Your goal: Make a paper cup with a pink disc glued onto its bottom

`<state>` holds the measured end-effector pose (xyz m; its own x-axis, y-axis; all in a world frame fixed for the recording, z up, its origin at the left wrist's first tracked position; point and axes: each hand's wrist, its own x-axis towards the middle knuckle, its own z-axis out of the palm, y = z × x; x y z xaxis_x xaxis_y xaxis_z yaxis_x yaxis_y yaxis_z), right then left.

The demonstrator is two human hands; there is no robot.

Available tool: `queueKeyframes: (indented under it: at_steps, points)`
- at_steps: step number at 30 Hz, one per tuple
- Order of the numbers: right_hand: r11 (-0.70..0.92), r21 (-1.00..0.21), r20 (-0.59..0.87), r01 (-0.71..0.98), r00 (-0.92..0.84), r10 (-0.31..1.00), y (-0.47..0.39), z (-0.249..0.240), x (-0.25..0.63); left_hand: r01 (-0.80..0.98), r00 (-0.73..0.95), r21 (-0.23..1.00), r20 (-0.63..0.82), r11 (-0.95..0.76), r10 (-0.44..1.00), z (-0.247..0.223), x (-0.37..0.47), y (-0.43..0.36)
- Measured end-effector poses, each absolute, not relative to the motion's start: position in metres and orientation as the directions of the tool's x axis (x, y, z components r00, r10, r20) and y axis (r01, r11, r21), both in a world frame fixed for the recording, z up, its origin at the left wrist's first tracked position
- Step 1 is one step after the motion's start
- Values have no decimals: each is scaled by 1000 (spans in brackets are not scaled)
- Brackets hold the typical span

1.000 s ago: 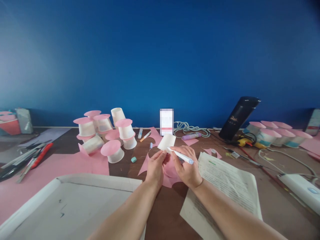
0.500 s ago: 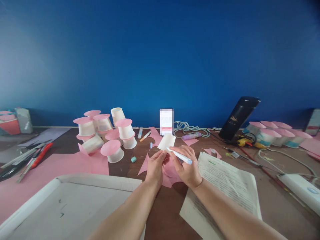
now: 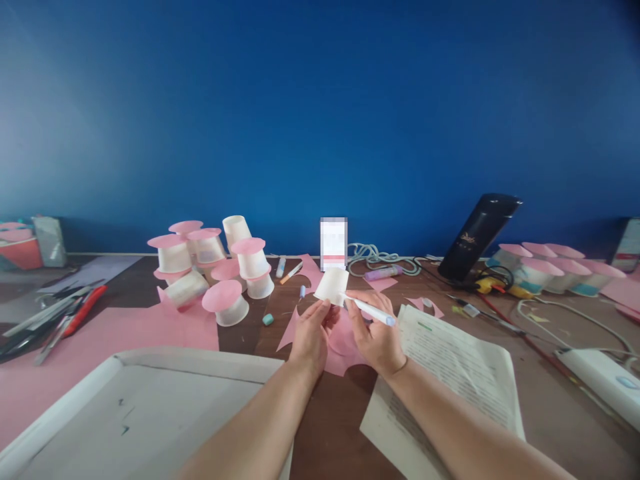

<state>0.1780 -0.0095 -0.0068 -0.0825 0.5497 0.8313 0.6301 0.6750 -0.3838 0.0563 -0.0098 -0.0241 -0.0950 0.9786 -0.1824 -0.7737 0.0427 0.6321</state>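
Observation:
A white paper cup [image 3: 332, 287] is held upside down and slightly tilted, its rim in the fingers of my left hand [image 3: 311, 333]. My right hand [image 3: 379, 338] grips a white marker [image 3: 371, 311] with a pale blue end, and its tip meets the cup's side near the rim. Whether the tip has left a mark I cannot tell. Beneath both hands lie pink paper scraps [image 3: 343, 340] with curved cut edges. Left of them are a small teal eraser-like piece [image 3: 268, 320] and a little blue cap [image 3: 303, 291].
White cups topped with pink discs [image 3: 224, 302] cluster at left, more [image 3: 539, 273] at right. A shallow white box [image 3: 165, 407], printed sheets [image 3: 460, 367], cutters [image 3: 75, 320], a black flask [image 3: 475, 237], coiled cable [image 3: 383, 257] and a power strip [image 3: 600, 380] surround my arms. A lit phone [image 3: 333, 243] stands behind.
The cup has tipped more upright in my left hand. The marker has shifted slightly right and down, its tip now at the cup's lower right side.

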Motion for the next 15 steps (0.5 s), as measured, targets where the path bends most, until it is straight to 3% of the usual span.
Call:
queueKeyframes:
  at_steps: [15]
  points:
    - [656, -373, 806, 656, -121, 580, -11, -6, 177, -785, -85, 618, -181, 46, 980, -26, 57, -8]
